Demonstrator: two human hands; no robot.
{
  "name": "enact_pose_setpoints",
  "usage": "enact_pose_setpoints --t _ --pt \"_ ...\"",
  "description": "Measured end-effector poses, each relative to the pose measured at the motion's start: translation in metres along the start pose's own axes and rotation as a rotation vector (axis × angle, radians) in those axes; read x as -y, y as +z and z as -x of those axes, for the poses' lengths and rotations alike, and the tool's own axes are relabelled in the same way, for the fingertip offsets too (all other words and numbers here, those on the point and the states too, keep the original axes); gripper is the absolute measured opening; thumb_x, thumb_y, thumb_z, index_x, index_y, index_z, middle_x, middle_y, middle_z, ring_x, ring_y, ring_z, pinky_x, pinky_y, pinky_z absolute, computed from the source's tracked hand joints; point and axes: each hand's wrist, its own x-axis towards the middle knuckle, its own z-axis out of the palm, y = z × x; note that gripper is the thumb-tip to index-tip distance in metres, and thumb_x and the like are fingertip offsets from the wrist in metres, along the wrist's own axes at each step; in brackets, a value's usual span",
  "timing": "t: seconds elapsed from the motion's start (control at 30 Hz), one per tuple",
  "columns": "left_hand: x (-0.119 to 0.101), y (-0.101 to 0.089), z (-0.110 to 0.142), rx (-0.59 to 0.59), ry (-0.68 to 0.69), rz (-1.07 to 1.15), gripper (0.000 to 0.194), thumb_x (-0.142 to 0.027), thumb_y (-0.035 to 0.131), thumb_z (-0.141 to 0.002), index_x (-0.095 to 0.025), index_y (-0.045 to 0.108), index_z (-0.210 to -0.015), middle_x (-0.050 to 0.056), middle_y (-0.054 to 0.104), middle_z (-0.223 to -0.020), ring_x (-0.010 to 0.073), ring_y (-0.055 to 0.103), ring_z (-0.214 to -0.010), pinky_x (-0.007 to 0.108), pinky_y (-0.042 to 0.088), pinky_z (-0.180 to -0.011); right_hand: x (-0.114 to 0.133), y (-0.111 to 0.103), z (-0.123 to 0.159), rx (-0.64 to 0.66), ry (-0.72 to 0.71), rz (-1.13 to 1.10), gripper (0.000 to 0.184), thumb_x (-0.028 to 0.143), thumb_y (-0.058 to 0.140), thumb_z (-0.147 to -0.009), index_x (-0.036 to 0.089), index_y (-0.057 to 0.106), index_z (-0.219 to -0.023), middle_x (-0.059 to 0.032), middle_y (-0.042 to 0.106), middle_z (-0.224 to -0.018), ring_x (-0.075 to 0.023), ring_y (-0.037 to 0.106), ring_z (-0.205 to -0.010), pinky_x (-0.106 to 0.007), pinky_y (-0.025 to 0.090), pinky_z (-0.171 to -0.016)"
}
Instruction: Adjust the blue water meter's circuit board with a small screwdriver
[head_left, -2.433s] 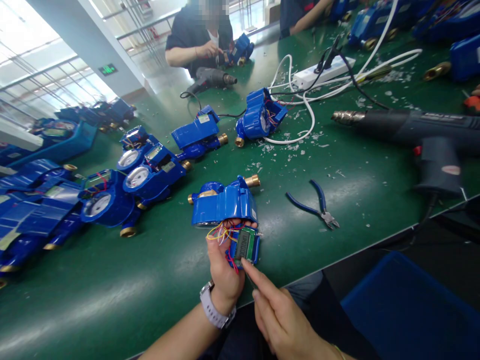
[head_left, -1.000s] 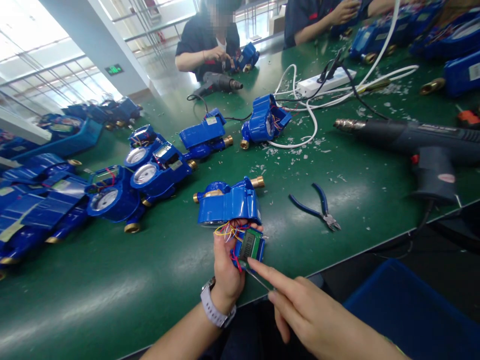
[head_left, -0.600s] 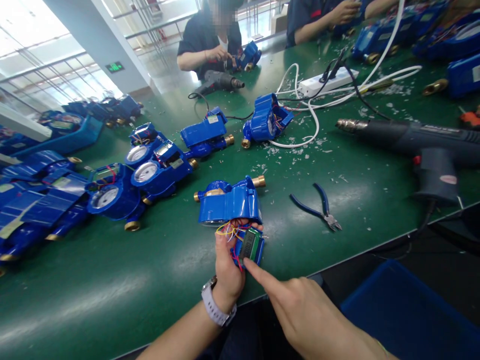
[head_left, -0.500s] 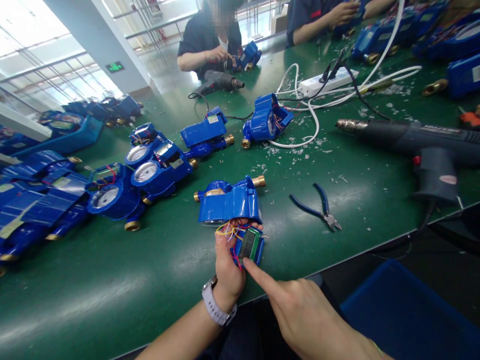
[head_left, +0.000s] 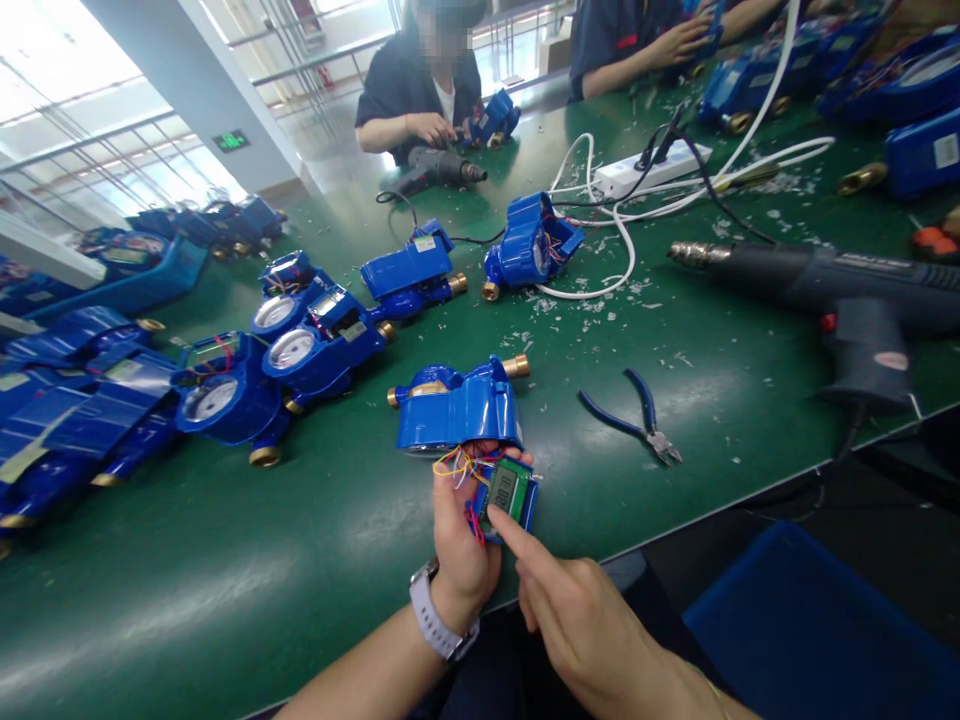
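My left hand [head_left: 454, 535], with a pale watch strap at the wrist, is closed around a small blue display module [head_left: 508, 493] carrying a green circuit board and an LCD that shows digits. Red, yellow and white wires [head_left: 463, 463] link it to a blue water meter [head_left: 457, 410] with brass ends, lying on the table just beyond. My right hand [head_left: 581, 605] holds nothing; its index finger is stretched out with the tip at the lower left of the display, the other fingers curled. Diagonal cutters [head_left: 637, 420] lie with handles spread to the right.
More blue meters [head_left: 214, 400] crowd the left of the green table [head_left: 300, 570]. A heat gun [head_left: 832, 290] lies at the right. Behind are a white power strip [head_left: 652, 168], its cables and plastic scraps. A person [head_left: 420, 100] works across the table with another heat gun [head_left: 442, 170] nearby.
The display module has shifted slightly right and tilted, so its digits read more clearly. My right index finger stays at its lower left. The person opposite has lowered a hand.
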Motion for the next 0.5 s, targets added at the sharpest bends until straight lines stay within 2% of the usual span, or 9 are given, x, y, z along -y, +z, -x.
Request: enact_pose_setpoints --t 0.1,0.2,0.27,0.37,0.5 --pt "-0.002 0.001 0.0 0.014 0.0 -0.027 0.052 -0.064 0.055 -0.086 -0.016 0.072 -0.098 0.009 0.076 -0.095 0.0236 0.072 -0.09 0.033 0.057 -0.083 0.001 -0.008 0.001 -0.12 0.029 -0.18 0.048 0.023 0.026 -0.1 0.014 0.034 -0.147 0.0028 0.054 -0.06 -0.015 0.053 -0.052 -0.028 0.039 -0.054" --pt "-0.005 0.0 -0.001 -0.002 -0.011 -0.087 0.054 -0.064 0.056 -0.085 -0.016 0.07 -0.105 0.01 0.075 -0.1 0.0235 0.071 -0.095 0.032 0.056 -0.084 0.0 -0.023 -0.003 -0.325 0.228 -0.449 0.037 0.035 0.031 -0.103 0.016 0.038 -0.134 0.0065 0.047 -0.062 -0.012 0.045 -0.048 -0.025 0.038 -0.051" --pt "-0.006 -0.003 -0.001 -0.037 -0.006 -0.132 0.055 -0.063 0.058 -0.084 -0.016 0.069 -0.11 0.01 0.075 -0.104 0.0245 0.07 -0.099 0.034 0.055 -0.086 -0.005 -0.037 -0.01 -0.404 0.308 -0.621 0.035 0.039 0.038 -0.1 0.016 0.038 -0.127 0.0076 0.045 -0.063 -0.0105 0.041 -0.046 -0.023 0.036 -0.048" --pt "-0.006 -0.012 -0.001 -0.111 0.015 -0.217 0.053 -0.061 0.061 -0.083 -0.016 0.068 -0.111 0.01 0.072 -0.115 0.0269 0.065 -0.109 0.037 0.052 -0.094 -0.019 -0.057 -0.026 -0.46 0.319 -0.728 0.046 0.041 0.051 -0.092 0.014 0.039 -0.128 0.0055 0.051 -0.068 -0.0104 0.042 -0.049 -0.022 0.035 -0.047" --pt "-0.007 -0.023 0.003 -0.133 0.004 -0.264 0.053 -0.059 0.064 -0.082 -0.018 0.067 -0.115 0.009 0.067 -0.126 0.0287 0.058 -0.121 0.04 0.044 -0.105 -0.039 -0.075 -0.051 -0.544 0.305 -0.64 0.069 0.046 0.059 -0.085 0.009 0.039 -0.138 -0.0059 0.063 -0.093 -0.0125 0.048 -0.061 -0.023 0.04 -0.051"
